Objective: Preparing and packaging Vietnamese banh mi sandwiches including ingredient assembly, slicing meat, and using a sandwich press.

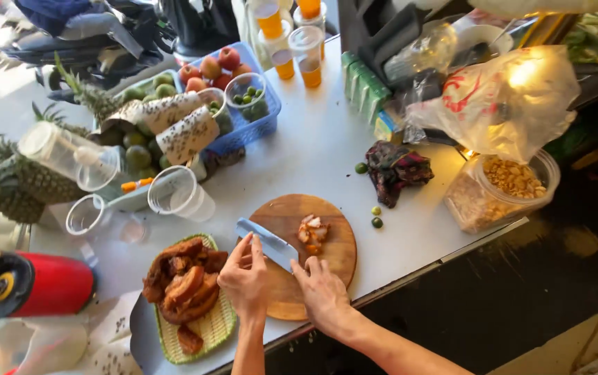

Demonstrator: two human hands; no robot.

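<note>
A round wooden cutting board (326, 264) lies near the table's front edge, with a small heap of chopped meat (311, 232) on it. A cleaver (269, 243) lies flat over the board's left side. My right hand (323, 293) is closed at the cleaver's handle end, the handle itself hidden under it. My left hand (244, 278) rests its fingers on the blade's flat. Just left of that hand, a green woven tray (212, 326) holds several pieces of browned fried meat (182, 281).
Clear plastic cups (177, 193) and pineapples (14, 177) are at the left, and a blue basket of apples (260, 125) and cups of orange juice (309, 59) at the back. A cloth (396, 169), small limes (377, 222), a nut tub (504, 187) and a plastic bag (500, 104) sit right. A red appliance (42, 285) stands far left.
</note>
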